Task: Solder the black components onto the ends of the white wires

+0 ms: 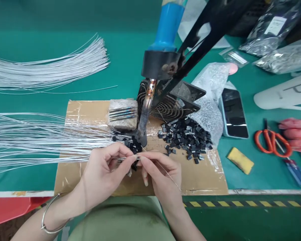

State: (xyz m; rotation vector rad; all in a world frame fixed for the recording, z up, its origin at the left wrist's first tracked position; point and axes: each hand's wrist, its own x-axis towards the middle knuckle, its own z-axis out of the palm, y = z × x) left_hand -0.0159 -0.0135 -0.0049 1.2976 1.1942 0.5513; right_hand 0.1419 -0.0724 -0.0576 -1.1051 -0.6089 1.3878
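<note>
My left hand [107, 172] is closed, thumb and forefinger pinching the end of a thin white wire. My right hand [164, 175] meets it fingertip to fingertip, also pinched. A fine, shiny solder wire [168, 174] runs through its fingers and trails down over the palm side. Whatever tiny part sits between the touching fingertips is hidden. Just above them the tip of a blue-handled soldering iron [149, 97] points down, clamped in a black stand. Black connectors [132, 143] on white wire ends cluster under the tip, partly covered by my fingers.
Loose black connectors [188, 137] lie piled on the cardboard [203, 180]. White wires [40, 140] stretch left, with another bundle [72, 68] behind. A black fan [168, 103] stands behind the iron. Rightward are a phone [234, 113], a yellow sponge [240, 160] and orange-handled scissors [273, 142].
</note>
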